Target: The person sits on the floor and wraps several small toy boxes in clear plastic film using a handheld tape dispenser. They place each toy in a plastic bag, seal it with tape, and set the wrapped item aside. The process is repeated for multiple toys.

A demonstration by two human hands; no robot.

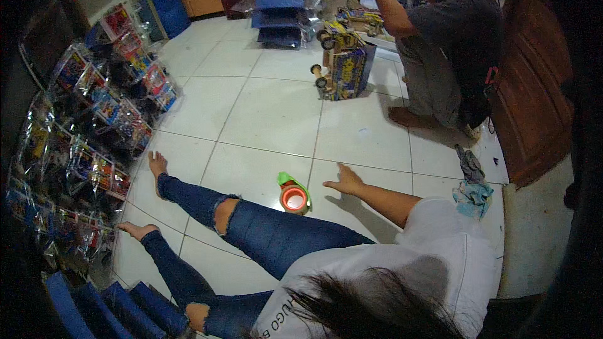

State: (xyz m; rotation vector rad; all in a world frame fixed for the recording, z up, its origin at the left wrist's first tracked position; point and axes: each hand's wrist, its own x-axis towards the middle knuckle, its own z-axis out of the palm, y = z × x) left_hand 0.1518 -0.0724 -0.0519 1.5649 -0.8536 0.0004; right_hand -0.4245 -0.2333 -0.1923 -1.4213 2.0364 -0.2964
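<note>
My right hand (344, 182) rests flat on the white tiled floor (264, 113), fingers spread and holding nothing. Just to its left, a short gap away, stands a roll of tape (294, 198) with an orange core and a green dispenser. I sit on the floor in a white shirt, and my legs in torn blue jeans (251, 226) stretch out to the left with bare feet. My left hand is out of sight.
Another person (452, 44) kneels at the top right, arms raised to packaged goods. A boxed yellow toy truck (344, 63) stands mid-floor, stacked blue trays (279, 9) behind it. Bagged toys (94, 125) line the left side. A crumpled cloth (471, 191) lies by a wooden door (534, 100).
</note>
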